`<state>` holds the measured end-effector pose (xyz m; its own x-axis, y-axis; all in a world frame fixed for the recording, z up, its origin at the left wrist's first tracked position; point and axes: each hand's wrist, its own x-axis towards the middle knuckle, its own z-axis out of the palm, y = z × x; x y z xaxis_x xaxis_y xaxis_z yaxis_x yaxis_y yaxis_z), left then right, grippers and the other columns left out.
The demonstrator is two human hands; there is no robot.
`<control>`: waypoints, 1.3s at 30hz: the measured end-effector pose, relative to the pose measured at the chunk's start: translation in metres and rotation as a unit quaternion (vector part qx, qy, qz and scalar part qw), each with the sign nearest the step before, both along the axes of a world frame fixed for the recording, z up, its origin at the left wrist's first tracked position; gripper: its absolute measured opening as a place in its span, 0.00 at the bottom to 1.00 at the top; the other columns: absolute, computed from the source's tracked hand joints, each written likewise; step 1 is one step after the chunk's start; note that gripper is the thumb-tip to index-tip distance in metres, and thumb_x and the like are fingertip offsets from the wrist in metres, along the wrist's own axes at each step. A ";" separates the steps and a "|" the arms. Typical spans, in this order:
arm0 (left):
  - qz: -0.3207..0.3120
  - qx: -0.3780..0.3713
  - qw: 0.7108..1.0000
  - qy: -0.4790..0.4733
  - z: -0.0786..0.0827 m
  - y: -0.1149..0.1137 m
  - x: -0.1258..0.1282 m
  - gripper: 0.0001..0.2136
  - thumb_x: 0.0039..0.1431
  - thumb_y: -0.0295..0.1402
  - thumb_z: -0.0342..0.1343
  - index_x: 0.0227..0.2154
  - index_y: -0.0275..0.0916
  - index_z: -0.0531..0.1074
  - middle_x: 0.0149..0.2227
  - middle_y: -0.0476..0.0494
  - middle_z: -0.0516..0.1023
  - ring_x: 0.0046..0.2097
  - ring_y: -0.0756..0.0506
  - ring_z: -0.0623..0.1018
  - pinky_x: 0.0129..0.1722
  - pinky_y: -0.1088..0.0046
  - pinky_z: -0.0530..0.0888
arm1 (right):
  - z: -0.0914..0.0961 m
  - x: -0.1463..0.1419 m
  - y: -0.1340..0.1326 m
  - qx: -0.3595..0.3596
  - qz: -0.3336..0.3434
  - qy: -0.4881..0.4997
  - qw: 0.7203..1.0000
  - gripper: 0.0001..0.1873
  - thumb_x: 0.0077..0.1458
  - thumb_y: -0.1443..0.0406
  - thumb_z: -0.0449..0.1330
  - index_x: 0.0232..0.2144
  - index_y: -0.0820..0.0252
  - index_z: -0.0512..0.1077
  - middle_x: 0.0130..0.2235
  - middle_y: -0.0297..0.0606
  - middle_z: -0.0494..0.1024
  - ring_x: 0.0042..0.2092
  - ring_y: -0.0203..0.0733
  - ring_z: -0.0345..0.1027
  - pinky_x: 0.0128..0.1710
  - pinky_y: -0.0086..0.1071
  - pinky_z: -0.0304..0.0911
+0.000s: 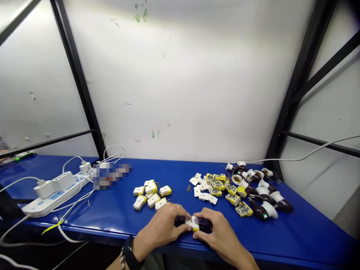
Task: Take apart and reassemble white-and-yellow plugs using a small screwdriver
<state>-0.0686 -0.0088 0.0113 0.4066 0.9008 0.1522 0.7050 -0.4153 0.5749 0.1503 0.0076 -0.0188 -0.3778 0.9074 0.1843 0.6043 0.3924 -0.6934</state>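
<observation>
Both of my hands meet near the front edge of the blue table [295,232]. My left hand [164,224] and my right hand [215,232] are closed together on one small white and yellow plug [192,222], pinching it from either side. A dark part shows under my fingers beside it. Just behind my left hand lies a group of several assembled white and yellow plugs [151,194].
Loose yellow and white plug halves [209,187] and small screws [188,188] lie right of centre. Brown and white lamp sockets [261,195] are heaped at the right. A white power strip [53,191] with cables sits at the left. Black rack posts flank the table.
</observation>
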 end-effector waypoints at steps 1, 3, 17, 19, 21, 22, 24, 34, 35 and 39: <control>0.000 -0.004 1.000 0.000 0.000 0.001 0.000 0.10 0.59 0.37 0.64 0.43 0.45 0.82 0.38 0.47 0.83 0.38 0.46 0.79 0.39 0.74 0.71 | 0.001 0.000 0.000 0.004 0.006 0.001 1.000 0.20 0.44 0.58 0.73 0.43 0.50 0.81 0.43 0.36 0.82 0.47 0.50 0.74 0.49 0.36 0.65; -0.011 -0.004 1.000 0.007 0.000 0.003 0.000 0.10 0.58 0.37 0.65 0.41 0.43 0.82 0.38 0.47 0.83 0.38 0.46 0.80 0.39 0.75 0.71 | 0.005 -0.001 -0.002 0.011 0.018 0.000 1.000 0.19 0.46 0.59 0.72 0.44 0.50 0.80 0.42 0.36 0.81 0.45 0.48 0.74 0.47 0.34 0.65; 0.079 0.087 0.985 0.123 0.019 0.050 0.008 0.11 0.66 0.36 0.54 0.45 0.46 0.80 0.45 0.45 0.83 0.46 0.41 0.80 0.47 0.68 0.72 | 0.014 -0.002 -0.006 0.039 -0.004 0.002 0.999 0.30 0.45 0.60 0.69 0.53 0.48 0.74 0.44 0.36 0.78 0.41 0.46 0.73 0.39 0.33 0.68; 0.126 0.081 0.975 0.163 0.013 0.069 0.013 0.12 0.64 0.35 0.57 0.48 0.46 0.78 0.46 0.43 0.82 0.48 0.39 0.80 0.47 0.66 0.73 | 0.015 0.000 -0.007 0.046 -0.016 0.025 0.999 0.26 0.48 0.59 0.67 0.52 0.51 0.74 0.45 0.39 0.78 0.42 0.47 0.73 0.39 0.33 0.69; 0.138 0.072 0.971 0.182 0.007 0.082 0.018 0.11 0.62 0.34 0.58 0.47 0.45 0.79 0.45 0.42 0.83 0.48 0.38 0.80 0.47 0.65 0.74 | 0.016 0.001 -0.008 0.052 -0.021 0.046 0.997 0.21 0.52 0.59 0.64 0.49 0.52 0.75 0.45 0.40 0.77 0.43 0.47 0.73 0.38 0.33 0.70; 0.136 0.069 0.971 0.185 0.004 0.087 0.019 0.10 0.62 0.34 0.58 0.45 0.45 0.79 0.45 0.42 0.83 0.48 0.38 0.80 0.46 0.66 0.74 | 0.016 0.001 -0.009 0.054 -0.023 0.053 0.997 0.20 0.53 0.59 0.63 0.49 0.52 0.75 0.45 0.40 0.77 0.43 0.46 0.72 0.38 0.32 0.70; 0.130 0.068 0.971 0.188 0.001 0.092 0.021 0.08 0.63 0.34 0.58 0.42 0.44 0.80 0.44 0.42 0.83 0.48 0.39 0.81 0.46 0.66 0.74 | 0.015 0.001 -0.009 0.056 -0.030 0.061 0.996 0.19 0.54 0.59 0.63 0.49 0.52 0.75 0.45 0.39 0.76 0.42 0.46 0.72 0.37 0.31 0.70; 0.118 0.073 0.970 0.198 -0.004 0.088 0.022 0.10 0.70 0.33 0.49 0.44 0.35 0.73 0.45 0.33 0.79 0.45 0.37 0.80 0.45 0.63 0.73 | 0.008 0.005 -0.003 0.156 -0.085 0.157 0.971 0.15 0.64 0.54 0.57 0.41 0.56 0.79 0.36 0.41 0.78 0.31 0.42 0.69 0.32 0.33 0.67; 0.115 0.077 0.971 0.194 -0.003 0.085 0.022 0.10 0.71 0.33 0.47 0.45 0.35 0.72 0.45 0.34 0.79 0.44 0.38 0.80 0.44 0.64 0.73 | 0.008 0.007 -0.003 0.181 -0.098 0.177 0.962 0.15 0.63 0.54 0.58 0.39 0.56 0.79 0.36 0.41 0.78 0.33 0.44 0.70 0.34 0.34 0.68; 0.068 0.089 0.993 0.030 0.004 0.063 0.022 0.08 0.70 0.32 0.47 0.41 0.39 0.71 0.40 0.43 0.80 0.42 0.44 0.79 0.40 0.71 0.72 | 0.015 0.013 0.000 0.235 -0.180 0.282 0.913 0.15 0.57 0.53 0.64 0.37 0.57 0.80 0.32 0.40 0.78 0.29 0.42 0.70 0.29 0.34 0.69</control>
<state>-0.0470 0.0539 0.0153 0.2958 0.9091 0.2934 0.7919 -0.4051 0.4570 0.1630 0.0075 -0.0033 0.2039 0.7250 0.6579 0.3523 0.5727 -0.7402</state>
